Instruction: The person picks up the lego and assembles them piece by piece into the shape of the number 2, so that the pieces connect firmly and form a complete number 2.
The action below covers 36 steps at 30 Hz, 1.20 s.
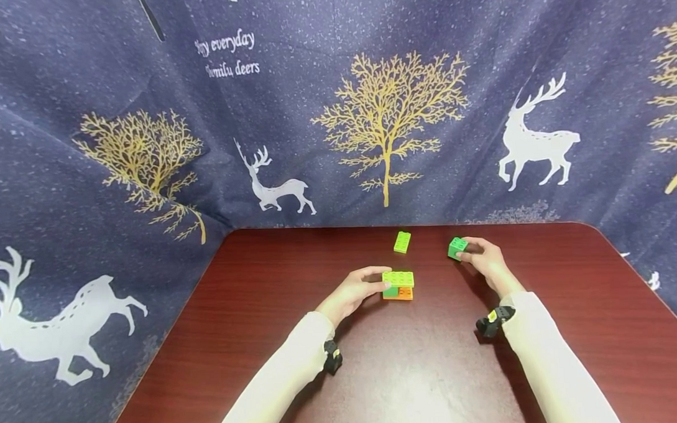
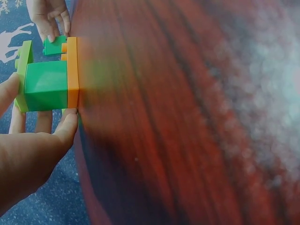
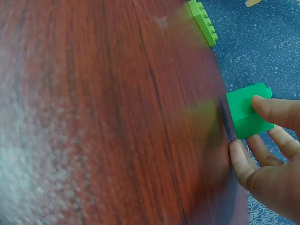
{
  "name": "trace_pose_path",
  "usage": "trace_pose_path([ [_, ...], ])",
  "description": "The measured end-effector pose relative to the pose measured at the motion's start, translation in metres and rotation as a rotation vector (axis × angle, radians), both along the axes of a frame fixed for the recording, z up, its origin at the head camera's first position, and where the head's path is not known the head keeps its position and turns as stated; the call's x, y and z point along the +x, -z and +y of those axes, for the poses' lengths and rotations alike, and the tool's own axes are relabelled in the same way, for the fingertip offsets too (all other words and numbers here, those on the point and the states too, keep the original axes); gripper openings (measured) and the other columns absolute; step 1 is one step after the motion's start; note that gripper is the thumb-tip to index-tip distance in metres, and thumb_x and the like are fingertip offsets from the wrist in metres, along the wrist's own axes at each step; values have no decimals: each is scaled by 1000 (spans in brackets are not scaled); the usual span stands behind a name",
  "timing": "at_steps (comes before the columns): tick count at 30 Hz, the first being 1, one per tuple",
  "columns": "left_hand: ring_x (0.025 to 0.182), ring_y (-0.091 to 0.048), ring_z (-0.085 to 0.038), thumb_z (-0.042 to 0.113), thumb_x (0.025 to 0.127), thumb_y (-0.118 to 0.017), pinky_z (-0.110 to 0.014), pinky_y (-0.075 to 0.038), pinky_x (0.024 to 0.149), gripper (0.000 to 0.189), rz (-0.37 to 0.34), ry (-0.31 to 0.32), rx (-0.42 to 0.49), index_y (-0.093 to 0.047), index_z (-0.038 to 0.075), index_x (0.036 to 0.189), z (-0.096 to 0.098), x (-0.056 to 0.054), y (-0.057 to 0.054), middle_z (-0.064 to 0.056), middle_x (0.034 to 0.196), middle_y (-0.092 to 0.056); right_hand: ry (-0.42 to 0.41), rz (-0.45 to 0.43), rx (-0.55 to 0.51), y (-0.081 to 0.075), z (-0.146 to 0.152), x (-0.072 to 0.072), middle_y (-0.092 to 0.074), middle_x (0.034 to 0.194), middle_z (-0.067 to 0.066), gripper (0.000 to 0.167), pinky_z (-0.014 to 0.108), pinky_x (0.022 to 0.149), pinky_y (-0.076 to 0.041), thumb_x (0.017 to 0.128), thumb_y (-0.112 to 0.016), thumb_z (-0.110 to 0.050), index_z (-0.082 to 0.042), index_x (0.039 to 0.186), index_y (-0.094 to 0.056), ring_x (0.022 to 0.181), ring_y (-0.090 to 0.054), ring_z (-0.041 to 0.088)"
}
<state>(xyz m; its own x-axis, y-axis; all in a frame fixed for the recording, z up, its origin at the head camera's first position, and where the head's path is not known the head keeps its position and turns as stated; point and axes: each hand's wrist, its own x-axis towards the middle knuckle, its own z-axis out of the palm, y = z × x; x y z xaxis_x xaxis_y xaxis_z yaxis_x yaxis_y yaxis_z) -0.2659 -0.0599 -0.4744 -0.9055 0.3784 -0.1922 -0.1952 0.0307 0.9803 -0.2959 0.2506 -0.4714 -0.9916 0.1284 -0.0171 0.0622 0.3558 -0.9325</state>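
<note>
At the middle of the table, my left hand point(image 1: 354, 293) grips the left end of a small stack of toy bricks point(image 1: 399, 279). The stack has an orange plate point(image 2: 72, 72) at the bottom, a green block point(image 2: 47, 84) standing on one end of it and a lime plate point(image 2: 23, 77) across the top. Studs show on the orange plate's uncovered end. To the right and farther back, my right hand point(image 1: 488, 262) holds a green block point(image 3: 251, 110), thumb on its near face and fingers behind. That block sits close over the tabletop, studs up.
A loose lime plate point(image 1: 402, 241) lies studs up near the table's back edge, between and beyond the hands. The reddish-brown table point(image 1: 251, 289) ends at a dark blue cloth point(image 1: 290, 113) printed with deer and trees. Each wrist wears a small black camera point(image 1: 332, 357).
</note>
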Motion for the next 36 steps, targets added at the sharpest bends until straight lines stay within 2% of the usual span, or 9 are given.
trace_pose_path([
  [7, 91, -63, -13, 3, 84, -71, -31, -49, 92, 44, 3, 8, 9, -62, 4, 127, 0, 0, 2, -11, 115, -65, 11, 28, 19, 1, -1, 2, -53, 127, 30, 54, 12, 72, -45, 88, -67, -6, 5, 137, -47, 82, -49, -4],
  [12, 91, -63, -13, 3, 84, -71, -30, -49, 90, 46, 0, 13, 8, -60, 2, 128, 0, 0, 2, -9, 112, -67, 4, 76, -16, -4, -3, 6, -56, 120, 29, 53, 18, 75, -51, 87, -67, -5, 6, 135, -48, 78, -52, -7],
  [15, 91, -63, -13, 2, 84, -71, -30, -50, 90, 46, -1, 15, 14, -60, 2, 129, 0, 0, 3, -9, 111, -67, -11, 100, -49, -7, -5, 8, -62, 111, 18, 54, 21, 76, -53, 86, -69, -5, 7, 134, -49, 77, -55, -8],
  [19, 91, -63, -12, 2, 84, -71, -29, -49, 90, 44, 2, 16, 13, -62, 3, 127, 0, 0, 3, -9, 114, -66, -45, 139, -121, -10, -7, 9, -65, 95, -3, 55, 19, 75, -53, 85, -71, -5, 7, 133, -49, 78, -59, -7],
  [22, 92, -63, -12, 1, 84, -71, -29, -49, 91, 42, -3, 13, 11, -63, 4, 125, 0, 0, 3, -9, 116, -65, -73, 168, -166, -11, -10, 9, -65, 90, -9, 55, 18, 74, -53, 85, -72, -5, 8, 133, -49, 80, -61, -5],
  [29, 94, -63, -14, 2, 83, -72, -30, -49, 91, 42, -15, 3, 9, -64, 6, 124, 0, 0, 1, -12, 120, -63, -124, 167, -156, -17, -16, 12, -66, 97, -4, 58, 16, 75, -51, 86, -73, -12, 6, 134, -48, 85, -61, -4],
  [36, 92, -64, -13, 1, 83, -72, -30, -49, 91, 43, -13, -2, 17, -64, 5, 125, -1, 0, -1, -9, 115, -66, -166, 169, -135, -23, -24, 13, -64, 103, 2, 56, 18, 77, -52, 86, -74, -16, 2, 134, -51, 89, -61, -1],
])
